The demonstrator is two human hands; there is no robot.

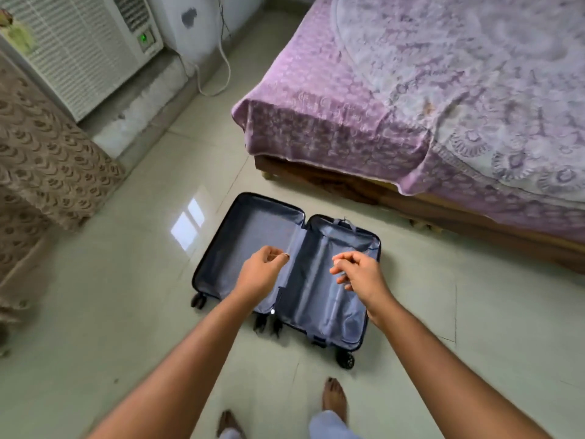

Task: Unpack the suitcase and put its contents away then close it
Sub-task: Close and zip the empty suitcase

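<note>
Suitcase (285,274) lies flat on the tiled floor (126,312), fully opened, both halves face up, blue-grey lining showing in each. Left half has a zipped divider panel, right half shows the two lining ridges running lengthwise and a strap near the bottom edge. Nothing visible inside either half. Wheels stick out at the near end, toward the person's feet (334,397). Both arms reach forward over the case. Left hand (261,272) hovers above the left half near the hinge line, fingers (278,256) loosely curled, holding nothing; ring on one finger. Right hand (361,270) hovers above the right half, fingers loosely curled and slightly spread, also holding nothing. Neither hand touches the case, as far as I can tell. Bed (411,106) with purple patterned cover stands just beyond and to the right of the suitcase. Window AC unit (79,42) top left with a green light on, white cable hanging beside it. Brown patterned fabric (38,160) along the left edge.
</note>
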